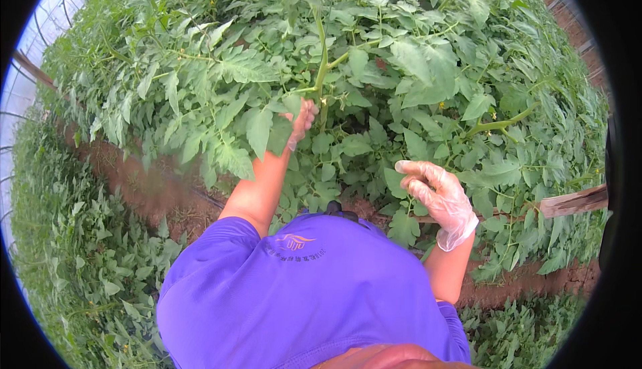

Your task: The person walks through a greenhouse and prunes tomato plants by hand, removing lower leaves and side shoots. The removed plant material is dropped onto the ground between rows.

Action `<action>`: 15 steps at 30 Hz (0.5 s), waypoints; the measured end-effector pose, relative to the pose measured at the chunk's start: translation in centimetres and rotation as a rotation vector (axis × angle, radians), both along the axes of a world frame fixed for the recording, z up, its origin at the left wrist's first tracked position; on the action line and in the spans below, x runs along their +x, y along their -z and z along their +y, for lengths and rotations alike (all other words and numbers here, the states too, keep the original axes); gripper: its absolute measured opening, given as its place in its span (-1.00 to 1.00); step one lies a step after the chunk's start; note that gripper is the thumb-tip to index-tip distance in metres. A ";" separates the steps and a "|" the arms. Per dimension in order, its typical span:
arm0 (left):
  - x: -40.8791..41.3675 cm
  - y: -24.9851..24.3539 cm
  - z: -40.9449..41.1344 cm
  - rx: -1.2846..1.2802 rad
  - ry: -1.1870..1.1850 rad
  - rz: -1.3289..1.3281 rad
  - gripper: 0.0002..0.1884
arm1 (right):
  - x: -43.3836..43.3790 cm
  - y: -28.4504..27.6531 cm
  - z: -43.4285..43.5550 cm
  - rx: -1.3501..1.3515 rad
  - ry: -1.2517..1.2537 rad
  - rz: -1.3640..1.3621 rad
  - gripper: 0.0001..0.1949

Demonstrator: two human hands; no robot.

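A tall tomato plant's thick green stem [322, 63] rises before me, with side shoots and broad leaves. My left hand [302, 121], in a clear thin glove, is raised beside this stem, just below a fork. A tomato leaf [259, 131] hangs beside its wrist, and foliage covers part of the thumb side. Whether the fingers grip anything is hidden. Lower and to the right, my right hand [436, 191] wears a clear plastic glove too. Its fingers are bent and slightly apart, with nothing visible between them. Small flower buds [343, 99] sit just right of the stem.
Dense tomato foliage [200, 83] fills the space ahead. A wooden stake [574, 201] juts in at the right. Bare soil [145, 183] runs between the rows, with a dark hose [208, 197] along it. More plants [100, 289] grow behind me at left. Greenhouse film [30, 58] curves at the far left.
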State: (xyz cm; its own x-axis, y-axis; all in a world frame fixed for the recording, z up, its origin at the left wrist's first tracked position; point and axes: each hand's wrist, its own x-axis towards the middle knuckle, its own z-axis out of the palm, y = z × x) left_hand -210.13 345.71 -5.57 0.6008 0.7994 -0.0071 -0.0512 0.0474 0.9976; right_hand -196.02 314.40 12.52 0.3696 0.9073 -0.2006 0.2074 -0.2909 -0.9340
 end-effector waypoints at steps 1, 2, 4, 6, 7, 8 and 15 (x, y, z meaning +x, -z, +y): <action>-1.7 2.4 1.5 0.072 0.243 -0.091 -0.63 | 0.1 0.1 -0.1 0.030 -0.018 0.013 -0.64; -3.6 6.9 3.8 0.144 0.480 -0.177 -0.62 | -0.1 -0.1 -0.1 0.028 -0.003 0.067 -0.64; -5.0 7.1 3.4 0.330 0.756 0.033 -0.62 | -0.1 0.1 -0.2 0.025 -0.033 0.046 -0.64; -4.9 -3.6 -1.5 0.573 0.771 0.611 -0.64 | 0.0 -0.9 0.0 0.052 -0.072 -0.051 -0.64; -4.0 -5.2 -2.4 0.495 0.573 0.331 -0.65 | 0.0 -1.5 0.7 0.120 -0.103 -0.133 -0.63; -2.9 -7.0 -3.2 0.410 0.367 0.065 -0.65 | 0.0 -2.9 1.7 0.183 -0.120 -0.190 -0.63; 6.1 -10.1 2.6 -0.136 -0.026 -0.572 -0.50 | -0.1 -11.2 14.3 0.364 -0.099 -0.318 -0.40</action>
State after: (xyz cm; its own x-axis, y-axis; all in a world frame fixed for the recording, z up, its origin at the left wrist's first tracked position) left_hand -204.06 348.27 4.54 0.5193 0.8288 0.2085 -0.5825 0.1647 0.7960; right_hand -196.15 328.69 23.73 0.2700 0.9312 0.2449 0.5086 0.0781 -0.8575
